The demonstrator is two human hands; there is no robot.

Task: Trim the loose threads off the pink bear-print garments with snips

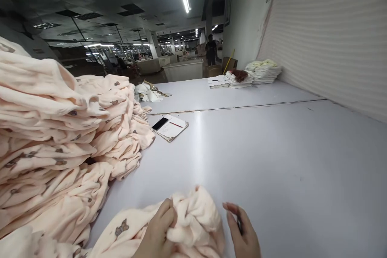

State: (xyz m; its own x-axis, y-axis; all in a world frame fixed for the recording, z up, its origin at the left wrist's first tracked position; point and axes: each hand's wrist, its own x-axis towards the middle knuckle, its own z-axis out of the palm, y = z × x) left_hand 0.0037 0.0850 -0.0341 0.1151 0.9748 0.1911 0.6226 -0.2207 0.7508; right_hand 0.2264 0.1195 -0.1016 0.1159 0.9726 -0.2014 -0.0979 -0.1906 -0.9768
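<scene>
My left hand (157,231) is closed on a bunched pale pink fleece garment (193,217) with small brown prints, at the near edge of the white table (272,157). My right hand (243,234) hovers just right of the bunched cloth, fingers curved and apart, with something small and dark against the fingers that I cannot make out. A tall stack of the same pink fleece pieces (57,137) fills the left side.
A black phone (160,123) lies on a notebook with a red pen (172,127) mid-table. Folded white fabric stacks (261,71) sit at the far end by the striped wall. Crumpled cloth (148,92) lies behind the pink pile. A person (211,50) stands far off.
</scene>
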